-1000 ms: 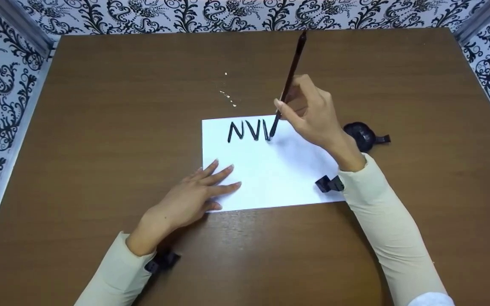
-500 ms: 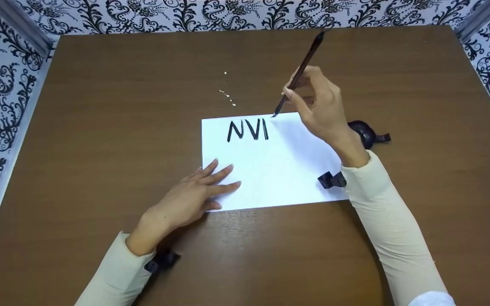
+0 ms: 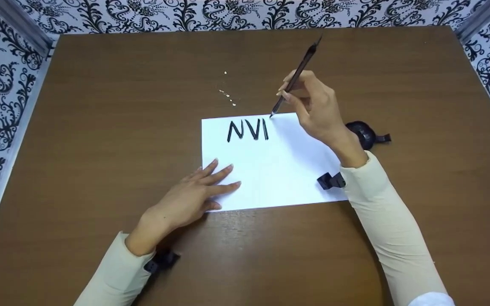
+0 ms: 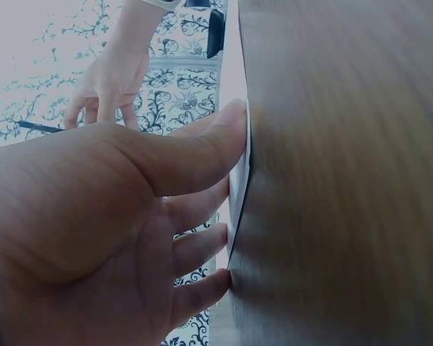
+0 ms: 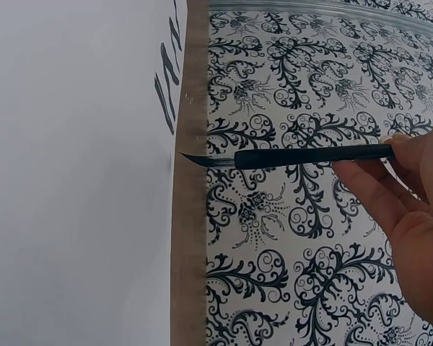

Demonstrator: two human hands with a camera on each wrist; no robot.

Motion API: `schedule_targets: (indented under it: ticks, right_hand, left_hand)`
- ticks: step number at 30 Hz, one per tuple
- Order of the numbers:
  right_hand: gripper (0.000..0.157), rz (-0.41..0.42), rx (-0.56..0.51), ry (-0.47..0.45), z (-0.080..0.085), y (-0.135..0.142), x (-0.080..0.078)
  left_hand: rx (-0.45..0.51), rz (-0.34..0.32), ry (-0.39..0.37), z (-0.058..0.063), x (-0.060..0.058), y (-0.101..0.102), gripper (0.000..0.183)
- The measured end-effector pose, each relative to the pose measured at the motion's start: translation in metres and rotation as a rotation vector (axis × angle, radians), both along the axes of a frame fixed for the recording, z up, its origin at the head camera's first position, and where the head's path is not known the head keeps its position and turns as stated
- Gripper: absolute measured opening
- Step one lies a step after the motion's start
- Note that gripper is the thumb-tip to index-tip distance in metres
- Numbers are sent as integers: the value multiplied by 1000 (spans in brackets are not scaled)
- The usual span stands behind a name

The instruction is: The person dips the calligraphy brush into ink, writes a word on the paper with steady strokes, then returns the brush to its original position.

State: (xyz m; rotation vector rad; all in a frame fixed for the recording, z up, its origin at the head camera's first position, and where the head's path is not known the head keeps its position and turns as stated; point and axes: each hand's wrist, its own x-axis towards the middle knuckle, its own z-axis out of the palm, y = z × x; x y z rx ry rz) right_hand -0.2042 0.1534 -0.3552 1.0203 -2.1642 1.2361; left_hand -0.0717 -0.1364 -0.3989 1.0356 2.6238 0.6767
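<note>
White paper (image 3: 266,182) lies on the brown desk (image 3: 100,106), with the brush (image 3: 308,58) tip near its top edge. Lettering seems in hand: 3 letters (image 3: 255,129) stand, and the next stroke probably calls for lowering the tip, which looks just off the sheet. The right hand (image 3: 320,111) pinches the brush in its fingers; the left hand (image 3: 185,197), fingers spread, presses the lower left corner. Blank paper lies right of the letters, but upward the margin is tight. A black round pot (image 3: 363,135) sits beside the right wrist.
</note>
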Motion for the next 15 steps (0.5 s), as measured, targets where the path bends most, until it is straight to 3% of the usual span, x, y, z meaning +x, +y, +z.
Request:
schedule_targets:
  ticks: [15]
  right_hand:
    - [23, 24, -19, -45, -4, -2, -1]
  left_hand:
    - [5, -5, 16, 0, 0, 0, 56]
